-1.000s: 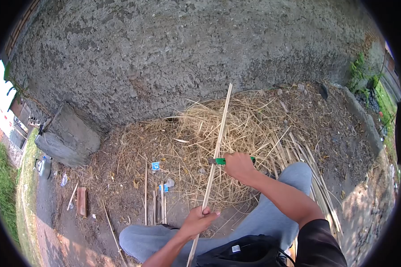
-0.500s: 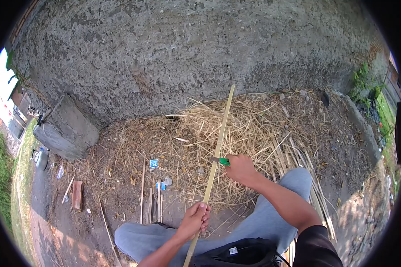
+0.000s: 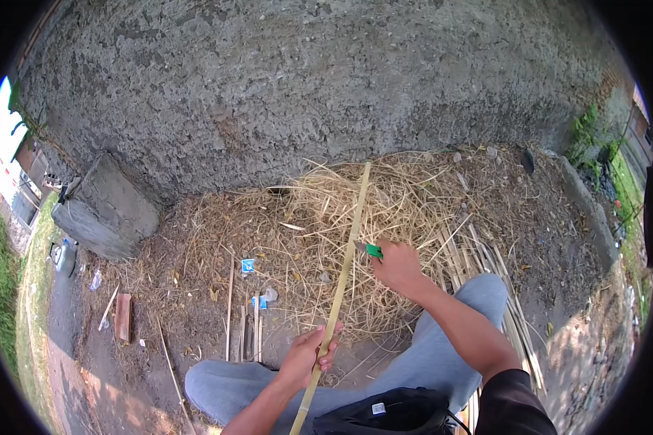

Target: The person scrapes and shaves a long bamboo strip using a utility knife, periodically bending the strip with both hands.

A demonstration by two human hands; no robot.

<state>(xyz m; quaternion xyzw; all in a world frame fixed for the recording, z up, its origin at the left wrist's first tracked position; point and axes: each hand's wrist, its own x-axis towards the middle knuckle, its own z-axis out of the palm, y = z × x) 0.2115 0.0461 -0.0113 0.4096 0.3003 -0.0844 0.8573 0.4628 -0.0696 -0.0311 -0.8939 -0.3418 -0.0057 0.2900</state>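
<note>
A long, pale bamboo strip (image 3: pixel 346 279) slants from my lap up toward the wall. My left hand (image 3: pixel 303 360) is closed around its lower part. My right hand (image 3: pixel 399 270) grips a knife (image 3: pixel 374 250) by its green handle. The short blade points left and meets the strip's right edge around mid-length; whether it touches cannot be made out. Beneath the strip's upper half lies a heap of thin bamboo shavings (image 3: pixel 406 196).
A rough grey wall (image 3: pixel 305 87) rises behind the heap. Bamboo slats (image 3: pixel 511 312) lie by my right knee, thin sticks (image 3: pixel 257 333) by my left. A concrete block (image 3: pixel 112 206), a brown wood piece (image 3: pixel 123 317) and blue wrappers (image 3: pixel 248 266) are at left. A black bag (image 3: pixel 406 417) rests in my lap.
The strip has slid down toward me, its far tip now lower. The knife has risen slightly and moved from across the strip to its right edge. My left hand has shifted its hold.
</note>
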